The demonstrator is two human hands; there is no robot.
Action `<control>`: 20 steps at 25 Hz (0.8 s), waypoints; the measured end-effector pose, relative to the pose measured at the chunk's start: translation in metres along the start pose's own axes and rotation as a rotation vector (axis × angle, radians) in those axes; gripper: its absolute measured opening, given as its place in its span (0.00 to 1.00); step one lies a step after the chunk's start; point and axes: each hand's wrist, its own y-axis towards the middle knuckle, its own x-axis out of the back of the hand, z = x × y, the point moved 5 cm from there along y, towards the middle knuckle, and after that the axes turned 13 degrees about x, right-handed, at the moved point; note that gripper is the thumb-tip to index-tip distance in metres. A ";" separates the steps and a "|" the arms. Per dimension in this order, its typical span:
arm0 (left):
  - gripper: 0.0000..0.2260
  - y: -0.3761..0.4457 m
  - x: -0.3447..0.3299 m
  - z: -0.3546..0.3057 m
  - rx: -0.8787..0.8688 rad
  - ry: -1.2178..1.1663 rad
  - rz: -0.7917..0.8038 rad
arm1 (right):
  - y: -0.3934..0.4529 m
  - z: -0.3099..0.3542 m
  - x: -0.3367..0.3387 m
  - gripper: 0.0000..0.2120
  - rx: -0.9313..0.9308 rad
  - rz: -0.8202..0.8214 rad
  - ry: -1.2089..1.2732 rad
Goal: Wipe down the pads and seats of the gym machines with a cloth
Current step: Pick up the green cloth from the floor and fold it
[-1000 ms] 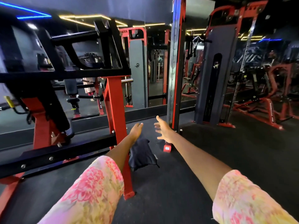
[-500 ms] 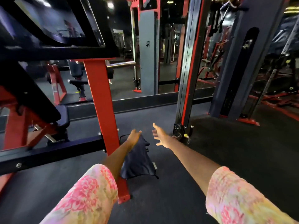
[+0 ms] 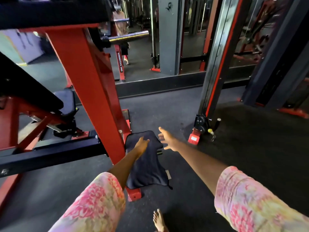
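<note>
Hanging from the left hand (image 3: pixel 142 144), which grips it, the dark cloth (image 3: pixel 147 166) dangles; right hand (image 3: pixel 167 139) spread open.

Dark cloth (image 3: pixel 147 166) partly covered by left hand (image 3: pixel 142 144) and forearm. Bare foot (image 3: pixel 158 221) below the cloth cut by bottom edge. Mirrored figure beyond the cloth blurred.

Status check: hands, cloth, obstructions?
Left hand grips the dark blue cloth, which hangs down. Right hand open, empty, beside it. Red steel machine upright close left of cloth.
</note>
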 end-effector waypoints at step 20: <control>0.26 0.247 -0.027 -0.023 0.079 0.673 0.133 | 0.260 -0.059 -0.010 0.08 0.002 0.331 -0.549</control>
